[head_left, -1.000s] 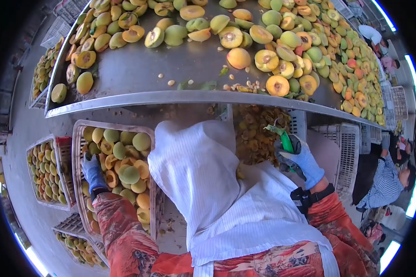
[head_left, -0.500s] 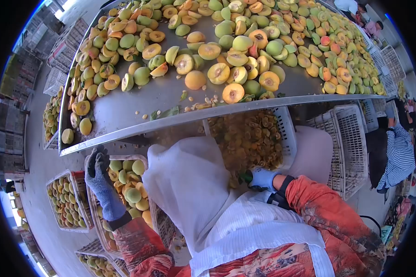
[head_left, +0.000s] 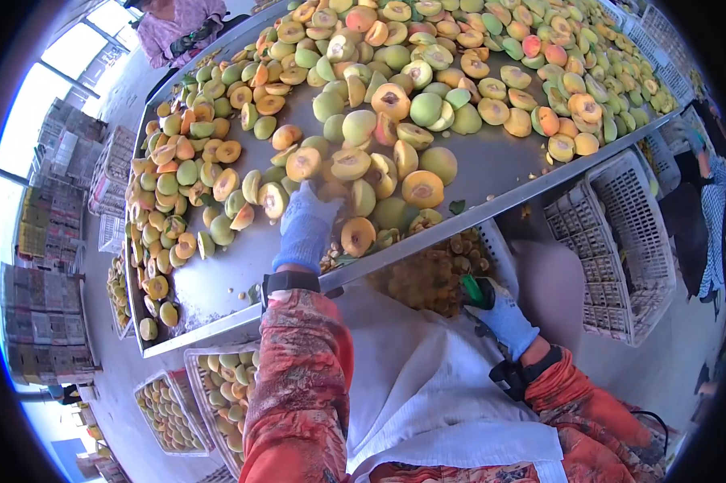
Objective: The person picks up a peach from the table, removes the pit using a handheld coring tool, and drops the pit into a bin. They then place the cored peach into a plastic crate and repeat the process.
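My left hand (head_left: 306, 228), in a blue-grey glove, reaches over the metal table (head_left: 258, 193) with fingers stretched toward the apricot halves (head_left: 304, 163). Its edges are slightly blurred, and no fruit shows in its palm. In front of my apron, my right hand (head_left: 505, 320), also gloved, is closed around a green-handled tool (head_left: 479, 291). The tool's working end is hard to make out. Just below the table's rim and beside that hand is a crate (head_left: 496, 241) with pits and scraps.
A raised metal rim (head_left: 459, 221) edges the table. Fruit-filled crates (head_left: 169, 414) stand on the floor at left; stacked crates (head_left: 612, 249) stand at right. Another person (head_left: 182, 32) is at the far left corner, and a checked sleeve (head_left: 715, 217) shows at right.
My left hand has moved from beside the floor crates up over the table among the fruit. The view has swung left. My right hand stays low, with the green-handled tool now showing more clearly.
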{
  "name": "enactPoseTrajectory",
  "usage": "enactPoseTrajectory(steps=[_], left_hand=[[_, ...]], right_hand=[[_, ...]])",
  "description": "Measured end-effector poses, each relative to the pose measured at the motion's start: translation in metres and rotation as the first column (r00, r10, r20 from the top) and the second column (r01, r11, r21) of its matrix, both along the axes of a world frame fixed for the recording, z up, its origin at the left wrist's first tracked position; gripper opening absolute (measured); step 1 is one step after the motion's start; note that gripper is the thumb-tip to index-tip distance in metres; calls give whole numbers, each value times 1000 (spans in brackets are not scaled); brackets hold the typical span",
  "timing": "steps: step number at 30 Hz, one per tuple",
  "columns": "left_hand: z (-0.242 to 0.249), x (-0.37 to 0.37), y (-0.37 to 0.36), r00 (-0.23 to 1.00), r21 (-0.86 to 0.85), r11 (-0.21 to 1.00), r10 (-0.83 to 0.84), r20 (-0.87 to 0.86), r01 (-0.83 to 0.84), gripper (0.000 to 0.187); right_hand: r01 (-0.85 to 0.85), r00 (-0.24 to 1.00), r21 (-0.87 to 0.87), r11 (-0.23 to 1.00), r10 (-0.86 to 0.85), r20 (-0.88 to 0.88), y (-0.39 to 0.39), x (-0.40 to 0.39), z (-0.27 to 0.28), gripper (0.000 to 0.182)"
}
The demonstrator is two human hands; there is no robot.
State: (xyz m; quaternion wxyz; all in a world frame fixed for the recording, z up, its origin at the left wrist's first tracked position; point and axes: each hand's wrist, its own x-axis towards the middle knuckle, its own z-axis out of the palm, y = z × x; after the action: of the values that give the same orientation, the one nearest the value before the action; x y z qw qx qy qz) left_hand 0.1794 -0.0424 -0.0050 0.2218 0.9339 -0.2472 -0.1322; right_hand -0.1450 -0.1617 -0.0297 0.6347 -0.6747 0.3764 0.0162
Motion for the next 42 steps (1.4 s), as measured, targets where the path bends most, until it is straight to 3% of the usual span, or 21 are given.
enactPoseTrajectory(steps=[2, 4, 6, 8, 9, 10, 12, 13, 14, 17, 20, 22, 24, 25, 26, 28, 33, 36, 38, 40, 42], left_hand=[[-4, -13, -5, 985, 2, 996, -88, 150, 89, 60], [-6, -18, -2, 991, 8, 997, -82, 105, 82, 60], [-11, -21, 11, 976, -210, 967, -104, 190, 144, 54], [-4, -21, 28, 973, -262, 955, -84, 216, 141, 49], [20, -32, 36, 991, -490, 864, 61, -122, -114, 45], [35, -40, 45, 877, -592, 697, 111, -468, -404, 40], [45, -43, 78, 722, -702, 238, -4, -692, -671, 33], [51, -50, 92, 571, -600, 23, -282, -771, -800, 34], [54, -66, 107, 493, -523, -5, -345, -799, -852, 39], [60, -107, 118, 452, -608, 77, -596, -663, -790, 50], [63, -139, 127, 506, -681, 241, -512, -694, -691, 49], [60, -153, 136, 508, -612, 161, -418, -753, -775, 50], [72, -162, 151, 501, -657, 299, -456, -735, -692, 46], [73, -175, 142, 720, -712, 362, -142, -680, -601, 50], [72, -174, 149, 721, -712, 354, -133, -680, -607, 50], [70, -173, 161, 926, -690, 682, -50, -375, -242, 36], [94, -187, 170, 826, -653, 635, -40, -562, -413, 32], [103, -195, 174, 950, -799, 565, -79, -300, -206, 26], [117, -199, 182, 668, -636, 546, -175, -724, -546, 23], [117, -209, 184, 672, -600, 589, -126, -730, -541, 26], [108, -220, 183, 807, -730, 488, -82, -584, -479, 26]], right_hand=[[6, 999, -34, 999, -8, -44, 0, 2, 17, 40], [-10, 996, -69, 998, 4, -86, 1, 2, 19, 41], [-114, 983, -280, 953, 148, 105, 4, 3, 15, 42], [-96, 969, -289, 952, 156, 192, 10, 5, 17, 41], [-74, 949, -290, 954, 157, 273, 14, 6, 20, 41], [-77, 947, -299, 951, 163, 276, 17, 7, 28, 41], [-76, 921, -284, 956, 176, 347, 26, 10, 55, 40], [-93, 915, -286, 954, 195, 352, 31, 14, 66, 40], [-171, 906, -399, 901, 303, 295, 37, 18, 76, 41], [-290, 837, -587, 756, 498, 228, 57, 35, 104, 41], [-304, 752, -705, 641, 616, 235, 79, 49, 117, 39], [-389, 711, -759, 522, 694, 113, 89, 54, 124, 36], [-417, 697, -751, 512, 711, 98, 99, 53, 124, 34], [-382, 691, -778, 498, 713, 118, 102, 53, 121, 33], [-342, 686, -805, 486, 714, 140, 105, 53, 119, 34], [-359, 672, -811, 462, 731, 119, 109, 52, 120, 34], [-424, 642, -819, 388, 766, 30, 115, 50, 131, 34], [-475, 618, -800, 367, 786, -6, 117, 45, 138, 33], [-582, 558, -747, 322, 826, -78, 117, 41, 139, 31], [-625, 535, -698, 350, 843, -56, 119, 34, 137, 29], [-672, 514, -637, 376, 857, -36, 124, 25, 136, 26]])
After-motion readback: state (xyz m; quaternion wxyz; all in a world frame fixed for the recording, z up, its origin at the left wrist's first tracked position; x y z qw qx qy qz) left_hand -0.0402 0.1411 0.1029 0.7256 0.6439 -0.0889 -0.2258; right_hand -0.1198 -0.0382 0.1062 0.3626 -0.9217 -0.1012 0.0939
